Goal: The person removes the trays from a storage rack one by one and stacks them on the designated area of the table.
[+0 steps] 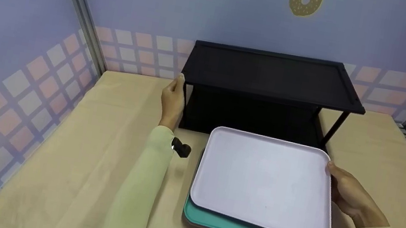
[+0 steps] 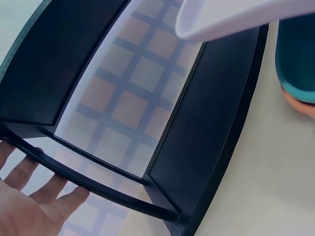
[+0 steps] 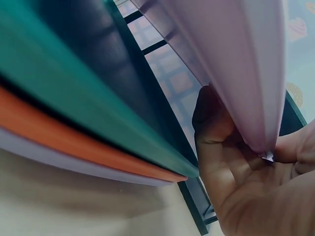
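My right hand (image 1: 351,196) grips the right edge of a pale lilac tray (image 1: 264,179), thumb on top and fingers beneath. In the right wrist view this tray (image 3: 231,64) is lifted and tilted, apart from the teal tray (image 3: 98,103) below it. The teal tray (image 1: 225,223) tops a stack and is mostly covered from above. My left hand (image 1: 173,98) is at the left front corner of a black two-tier rack (image 1: 276,77). In the left wrist view its extended fingers (image 2: 51,189) touch the rack's side post (image 2: 103,193) from outside.
Under the teal tray lie an orange tray (image 3: 88,140) and another lilac tray (image 3: 98,164). The stack sits in front of the rack on a beige-covered table (image 1: 97,145). Patterned panels (image 1: 246,9) stand behind and at both sides, with metal posts (image 1: 80,4) at the corners.
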`<state>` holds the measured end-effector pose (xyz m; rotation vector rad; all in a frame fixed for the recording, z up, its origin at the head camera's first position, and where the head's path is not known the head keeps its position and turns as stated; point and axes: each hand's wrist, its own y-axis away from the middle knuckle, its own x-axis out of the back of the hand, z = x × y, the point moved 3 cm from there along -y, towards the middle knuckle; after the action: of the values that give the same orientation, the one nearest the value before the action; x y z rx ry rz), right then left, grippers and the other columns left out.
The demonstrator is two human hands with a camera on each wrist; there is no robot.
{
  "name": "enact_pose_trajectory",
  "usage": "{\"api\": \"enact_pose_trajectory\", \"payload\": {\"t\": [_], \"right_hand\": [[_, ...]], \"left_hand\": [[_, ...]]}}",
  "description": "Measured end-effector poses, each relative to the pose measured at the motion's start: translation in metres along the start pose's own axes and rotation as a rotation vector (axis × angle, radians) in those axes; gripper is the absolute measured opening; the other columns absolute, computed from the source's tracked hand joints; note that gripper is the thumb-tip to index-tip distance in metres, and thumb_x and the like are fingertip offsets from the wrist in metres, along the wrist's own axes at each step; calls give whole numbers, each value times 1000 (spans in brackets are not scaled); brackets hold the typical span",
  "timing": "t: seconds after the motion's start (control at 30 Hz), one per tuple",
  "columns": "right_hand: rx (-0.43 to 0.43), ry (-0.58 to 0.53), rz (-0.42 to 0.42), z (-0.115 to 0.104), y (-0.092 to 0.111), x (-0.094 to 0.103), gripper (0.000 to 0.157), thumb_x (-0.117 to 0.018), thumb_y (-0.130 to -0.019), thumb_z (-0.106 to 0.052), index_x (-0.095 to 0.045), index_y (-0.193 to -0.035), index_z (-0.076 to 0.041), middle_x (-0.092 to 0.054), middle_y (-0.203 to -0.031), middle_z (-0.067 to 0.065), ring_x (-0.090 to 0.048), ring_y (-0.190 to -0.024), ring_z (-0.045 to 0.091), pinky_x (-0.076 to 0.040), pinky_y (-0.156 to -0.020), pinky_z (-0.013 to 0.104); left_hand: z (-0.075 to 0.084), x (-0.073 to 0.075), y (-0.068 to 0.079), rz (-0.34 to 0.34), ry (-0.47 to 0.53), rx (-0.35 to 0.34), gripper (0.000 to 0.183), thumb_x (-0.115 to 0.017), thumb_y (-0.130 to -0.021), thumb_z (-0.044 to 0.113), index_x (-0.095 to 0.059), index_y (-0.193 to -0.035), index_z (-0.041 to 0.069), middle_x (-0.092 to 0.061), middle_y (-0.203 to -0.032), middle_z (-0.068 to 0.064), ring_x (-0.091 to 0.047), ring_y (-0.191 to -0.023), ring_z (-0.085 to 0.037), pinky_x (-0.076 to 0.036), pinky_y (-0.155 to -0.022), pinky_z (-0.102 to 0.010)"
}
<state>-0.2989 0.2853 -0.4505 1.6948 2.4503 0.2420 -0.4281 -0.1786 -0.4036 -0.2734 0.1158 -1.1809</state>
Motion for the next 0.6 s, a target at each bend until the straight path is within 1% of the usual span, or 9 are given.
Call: {"api": "enact_pose_trajectory", "payload": {"t": [0.07, 0.17, 0.37, 0.6], "right_hand": [[5, -14, -12, 1, 1, 0, 37, -31, -113, -39, -54, -118, -11, -66, -101, -2, -68, -90, 12, -57, -81, 32], [4, -35, -36, 2, 1, 1, 36, -31, -113, -38, -56, -117, -13, -66, -101, -3, -68, -90, 12, -57, -81, 33], [-24, -51, -82, 3, 1, 4, 35, -31, -114, -36, -58, -116, -14, -67, -101, -1, -69, -92, 13, -58, -81, 34], [-36, -21, -137, 5, 3, 8, 37, -30, -114, -35, -59, -119, -14, -68, -105, -1, -68, -95, 14, -57, -84, 36]], "left_hand": [[0, -1, 1, -8, 4, 6, 48, -43, -111, 40, -53, -146, 8, -48, -155, -9, -41, -147, -24, -34, -119, -36], [1, -2, 1, -10, -2, -2, 48, -42, -111, 39, -53, -146, 9, -49, -154, -9, -42, -147, -24, -34, -119, -36], [1, -4, 0, -11, 8, -3, 47, -42, -111, 39, -54, -146, 9, -50, -153, -9, -42, -147, -24, -34, -119, -35], [1, -4, 0, -22, 6, 8, 47, -41, -112, 39, -51, -148, 10, -47, -156, -7, -39, -148, -22, -32, -120, -32]]}}
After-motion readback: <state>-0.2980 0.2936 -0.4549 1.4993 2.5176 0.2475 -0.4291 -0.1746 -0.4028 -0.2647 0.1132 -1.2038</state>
